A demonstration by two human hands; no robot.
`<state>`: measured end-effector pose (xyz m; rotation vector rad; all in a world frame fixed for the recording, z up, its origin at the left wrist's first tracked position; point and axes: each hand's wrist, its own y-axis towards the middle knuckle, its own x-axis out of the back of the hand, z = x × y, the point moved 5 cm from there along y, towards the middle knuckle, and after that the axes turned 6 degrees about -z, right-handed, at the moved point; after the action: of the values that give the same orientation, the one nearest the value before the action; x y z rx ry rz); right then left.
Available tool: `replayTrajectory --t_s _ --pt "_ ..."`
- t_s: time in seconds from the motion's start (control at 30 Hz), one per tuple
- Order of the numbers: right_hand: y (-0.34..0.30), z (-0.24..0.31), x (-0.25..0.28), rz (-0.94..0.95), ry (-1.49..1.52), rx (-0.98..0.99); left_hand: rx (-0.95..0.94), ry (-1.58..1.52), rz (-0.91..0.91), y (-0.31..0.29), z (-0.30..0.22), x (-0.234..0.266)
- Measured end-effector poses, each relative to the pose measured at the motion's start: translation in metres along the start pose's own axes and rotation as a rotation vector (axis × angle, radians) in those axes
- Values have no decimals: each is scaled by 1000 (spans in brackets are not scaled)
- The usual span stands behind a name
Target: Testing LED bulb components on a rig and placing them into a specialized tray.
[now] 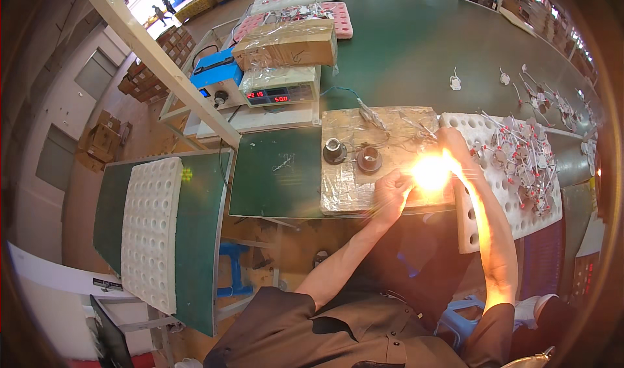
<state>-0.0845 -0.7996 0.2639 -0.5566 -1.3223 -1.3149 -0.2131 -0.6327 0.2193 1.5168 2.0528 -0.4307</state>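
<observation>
A brightly lit lamp (430, 172) glows between my hands over the wooden board (344, 196); its glare hides its shape and my fingertips. My left hand (392, 196) is closed in a pinch at the left side of the glow, on something I cannot make out. Just beyond and to the right, my right hand (454, 146) is curled closed, close to some thin leads; what it grips is lost in the glare. Left of the light, a dark lamp socket (369, 160) and a second round socket (335, 151) stand on the board.
A white foam tray (465, 222) on the right carries a heap of small wired lamp parts (520, 157). Loose parts (539, 98) lie on the green belt (403, 50). A meter (283, 95) sits under a cardboard box (286, 43). Another foam tray (151, 231) rests at left.
</observation>
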Motion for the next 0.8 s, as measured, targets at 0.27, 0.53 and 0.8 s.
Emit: replayTrajectory --t_s 0.27,0.53,0.8 --pt "4 -14 -13 3 60 0 -37 -6 7 -4 -12 -8" --pt "3 -25 -21 -76 33 159 -70 164 23 1 -4 -1" --pt "8 18 -3 -204 437 -51 -92 662 149 25 -21 1"
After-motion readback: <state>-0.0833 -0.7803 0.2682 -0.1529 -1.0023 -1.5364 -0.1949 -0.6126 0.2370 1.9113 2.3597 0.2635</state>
